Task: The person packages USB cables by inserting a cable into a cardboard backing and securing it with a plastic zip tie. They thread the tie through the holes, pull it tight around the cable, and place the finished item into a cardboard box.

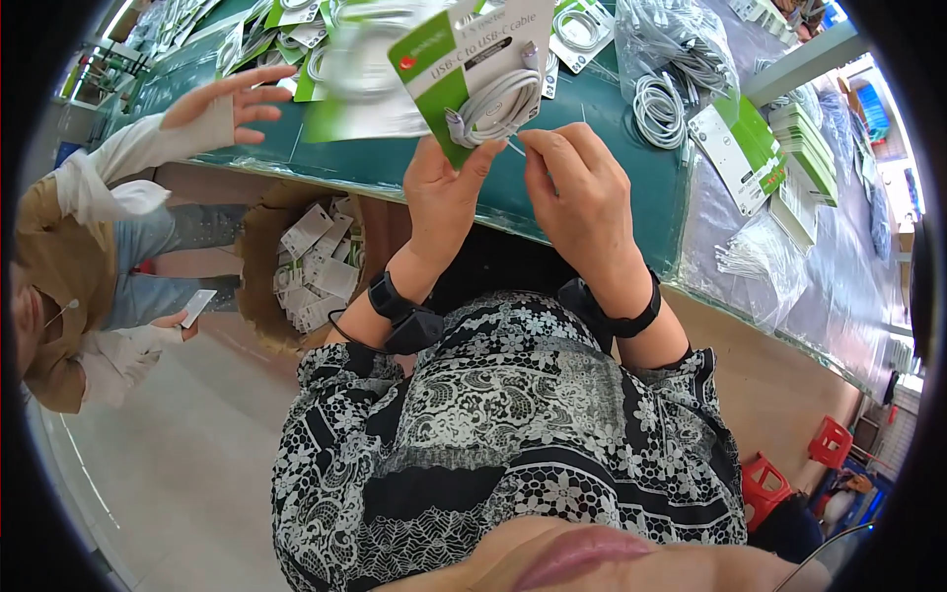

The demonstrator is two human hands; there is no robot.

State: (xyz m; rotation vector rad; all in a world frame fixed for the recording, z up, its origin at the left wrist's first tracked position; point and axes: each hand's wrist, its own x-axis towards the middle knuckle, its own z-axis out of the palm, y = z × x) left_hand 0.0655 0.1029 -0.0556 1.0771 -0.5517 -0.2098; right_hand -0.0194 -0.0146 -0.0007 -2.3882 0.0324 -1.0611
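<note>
My left hand (441, 202) pinches a green and white product card (422, 81) by its lower edge, holding it tilted above the table's near edge. A coiled white cable (475, 111) is on the front of the card, one metal-tipped end standing out near the top right and another at the lower left. Close to the card's lower right corner is my right hand (589, 202), its fingers curled and thumb against fingertips. Whatever it grips, if anything, is too small to make out. Behind the card, another green and white pack (365, 89) is smeared by motion.
Several carded cables (582, 35) lie along the green table (340, 163). Right: a clear bag of cables (681, 44), a loose coil (659, 111), a card stack (804, 148). A co-worker's hand (212, 111) reaches in from the left, above a carton (256, 232) of packs.
</note>
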